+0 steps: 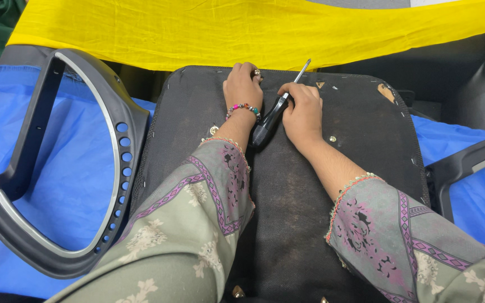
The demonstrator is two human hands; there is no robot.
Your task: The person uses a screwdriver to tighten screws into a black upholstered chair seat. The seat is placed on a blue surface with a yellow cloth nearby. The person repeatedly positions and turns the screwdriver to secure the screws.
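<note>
With your right hand (303,109) clenched on the black-handled metal screwdriver (276,110) over the black fabric-covered seat base (287,191), keep its tip square while your left hand (242,85), fingers curled, presses the far edge steady.

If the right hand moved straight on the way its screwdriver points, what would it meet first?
The right hand aims the screwdriver up and away across the black seat pad. Past the pad's far edge, the yellow cloth probably comes first; depth is unclear.
</note>
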